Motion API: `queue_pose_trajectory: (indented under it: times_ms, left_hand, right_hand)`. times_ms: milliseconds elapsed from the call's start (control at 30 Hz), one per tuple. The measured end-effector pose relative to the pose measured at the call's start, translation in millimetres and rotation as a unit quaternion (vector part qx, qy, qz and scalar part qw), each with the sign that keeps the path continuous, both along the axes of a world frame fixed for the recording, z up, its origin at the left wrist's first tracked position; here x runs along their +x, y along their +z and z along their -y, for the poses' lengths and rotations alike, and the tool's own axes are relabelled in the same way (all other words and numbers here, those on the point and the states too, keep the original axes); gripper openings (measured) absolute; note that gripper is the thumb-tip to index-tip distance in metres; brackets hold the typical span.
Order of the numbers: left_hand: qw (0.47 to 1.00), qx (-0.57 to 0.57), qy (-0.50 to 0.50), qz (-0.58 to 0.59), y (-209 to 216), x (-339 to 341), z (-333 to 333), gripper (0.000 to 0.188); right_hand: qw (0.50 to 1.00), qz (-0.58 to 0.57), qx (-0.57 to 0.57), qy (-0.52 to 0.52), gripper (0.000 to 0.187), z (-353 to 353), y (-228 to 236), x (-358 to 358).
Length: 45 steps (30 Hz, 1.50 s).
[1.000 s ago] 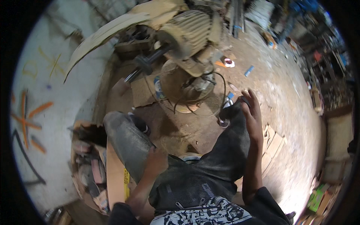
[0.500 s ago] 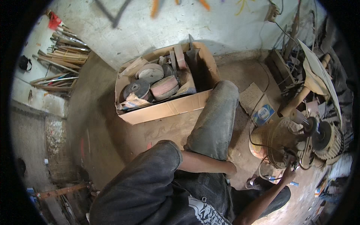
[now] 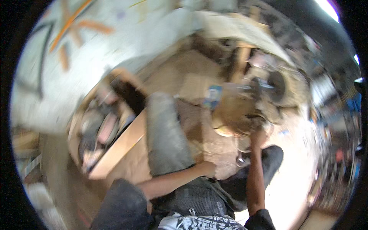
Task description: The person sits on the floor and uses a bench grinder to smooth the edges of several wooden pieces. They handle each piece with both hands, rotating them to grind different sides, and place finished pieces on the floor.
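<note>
My right hand [image 3: 258, 137] reaches forward to the near side of a bench machine. This machine has a dark round wheel [image 3: 276, 86] on a metal shaft [image 3: 253, 87]. Blur smears the fingers, and whatever they touch cannot be made out. My left hand [image 3: 208, 168] hangs low beside my raised knee, its forearm laid across my lap; its fingers are not clear. Left of the machine is a wide, brownish round tub [image 3: 230, 117]. A thin cord runs near it.
To the left stands an open cardboard box [image 3: 120, 153] filled with worn round abrasive wheels [image 3: 108, 128]. Flattened cardboard with a blue label [image 3: 213, 96] lies on the floor beyond my knee. A pale sheet [image 3: 245, 32] leans behind the machine; blurred clutter fills the right side.
My view has swung to the right, so the box and machine sit further left in it. The right hand stays by the machine, and the left hand stays low by my knee.
</note>
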<state>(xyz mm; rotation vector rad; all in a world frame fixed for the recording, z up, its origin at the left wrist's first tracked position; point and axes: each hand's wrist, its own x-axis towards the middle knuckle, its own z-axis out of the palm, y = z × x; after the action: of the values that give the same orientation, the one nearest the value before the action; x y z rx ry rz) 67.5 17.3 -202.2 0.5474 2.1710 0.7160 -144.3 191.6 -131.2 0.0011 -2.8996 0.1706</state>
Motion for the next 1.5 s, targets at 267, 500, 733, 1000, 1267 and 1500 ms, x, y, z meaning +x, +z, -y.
queue_pose_trajectory:
  times_ms: [267,500,733,1000,1267,1500]
  left_hand:
    - [0.998,0.052,-0.003,-0.043,30,-5,15,0.041]
    - [0.996,-0.076,-0.022,0.049,63,-12,14,0.038]
    - [0.998,-0.049,-0.028,0.024,66,-14,2,0.042]
    - [0.998,-0.044,-0.024,0.032,67,-20,4,0.042]
    - [0.996,-0.034,-0.013,0.079,59,-20,3,0.037]
    - [0.993,0.009,-0.079,-0.083,55,-20,9,0.036]
  right_hand:
    - [0.753,0.463,-0.338,0.323,0.042,-28,179,91]
    - [0.389,0.204,-0.519,0.733,0.022,7,273,270]
    - [0.413,0.003,-0.768,0.489,0.022,3,275,294]
    - [0.531,0.096,-0.621,0.568,0.021,-15,282,314]
    - [0.798,0.357,-0.274,0.401,0.021,-4,292,287]
    - [0.889,0.37,0.102,0.248,0.022,21,318,281]
